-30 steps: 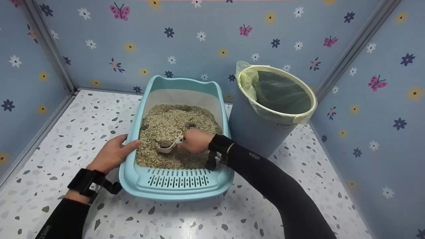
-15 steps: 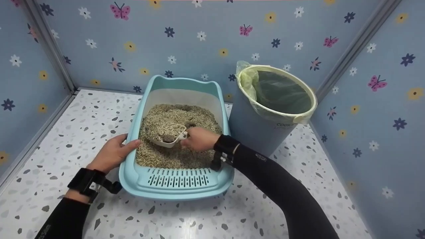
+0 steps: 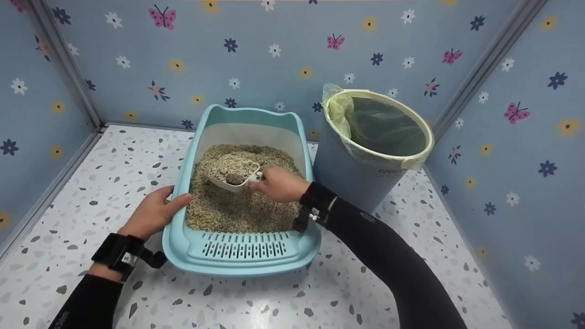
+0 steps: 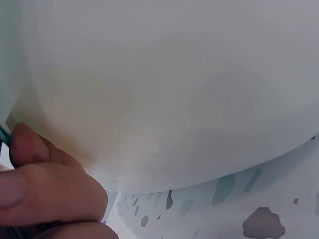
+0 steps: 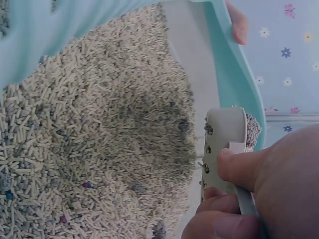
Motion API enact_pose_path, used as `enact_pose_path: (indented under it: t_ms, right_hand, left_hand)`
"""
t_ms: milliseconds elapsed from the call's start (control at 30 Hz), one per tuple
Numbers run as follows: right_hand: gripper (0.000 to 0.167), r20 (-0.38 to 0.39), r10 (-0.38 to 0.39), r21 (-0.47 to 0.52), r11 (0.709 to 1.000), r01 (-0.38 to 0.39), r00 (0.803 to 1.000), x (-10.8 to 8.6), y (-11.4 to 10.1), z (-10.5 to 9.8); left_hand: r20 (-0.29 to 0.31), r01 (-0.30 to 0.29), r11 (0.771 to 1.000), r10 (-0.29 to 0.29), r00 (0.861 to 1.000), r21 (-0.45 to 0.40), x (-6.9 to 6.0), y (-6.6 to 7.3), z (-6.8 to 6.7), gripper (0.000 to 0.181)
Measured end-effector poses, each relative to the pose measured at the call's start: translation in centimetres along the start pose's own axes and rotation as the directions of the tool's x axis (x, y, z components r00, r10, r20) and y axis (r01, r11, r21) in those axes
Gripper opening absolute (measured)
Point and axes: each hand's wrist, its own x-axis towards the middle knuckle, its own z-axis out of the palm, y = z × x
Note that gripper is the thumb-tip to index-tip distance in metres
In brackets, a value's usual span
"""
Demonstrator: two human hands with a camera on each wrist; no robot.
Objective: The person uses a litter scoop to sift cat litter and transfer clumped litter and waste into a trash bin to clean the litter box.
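A blue litter box (image 3: 242,267) holds pale pellet litter (image 3: 228,214). My right hand (image 3: 282,184) grips the handle of a white scoop (image 3: 233,186), raised over the litter and loaded with pellets and a dark clump (image 3: 235,178). In the right wrist view the thumb lies along the scoop (image 5: 225,132), and a clump (image 5: 252,130) shows past its edge. My left hand (image 3: 153,211) holds the box's left rim, thumb over the top; in the left wrist view its curled fingers (image 4: 55,191) are against the box's outer wall (image 4: 174,124).
A blue-grey bin (image 3: 352,176) lined with a thin yellowish bag (image 3: 340,114) stands close to the box's right side, its top uncovered. Patterned wall panels (image 3: 256,59) rise behind and on both sides. The floor (image 3: 219,301) is white with grey specks.
My right hand has lifted the scoop and carried it away from the box's front, slightly right. More pellets are heaped in it than a second ago. The left hand keeps its hold.
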Motion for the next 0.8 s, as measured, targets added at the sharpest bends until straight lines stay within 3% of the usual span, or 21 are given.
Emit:
enact_pose_path:
  t_ms: [267, 533, 800]
  right_hand:
    - [0.035, -0.057, -0.053, 0.022, 0.998, 0.054, 0.997, -0.7, 0.1, -1.3]
    - [0.027, -0.080, -0.051, 0.093, 0.994, 0.058, 0.995, -2.1, 0.6, -2.1]
    - [0.029, -0.121, -0.049, 0.013, 0.999, 0.051, 0.991, -4.7, 1.4, -2.9]
  left_hand:
    - [-0.004, 0.003, 1.000, -0.003, 1.000, 0.016, 0.1, 0.1, 0.0, 0.062]
    - [0.000, 0.019, 1.000, -0.019, 1.000, 0.002, -0.1, 0.0, -0.1, 0.063]
    - [0.005, 0.021, 1.000, -0.021, 1.000, 0.009, -0.1, 0.1, -0.1, 0.065]
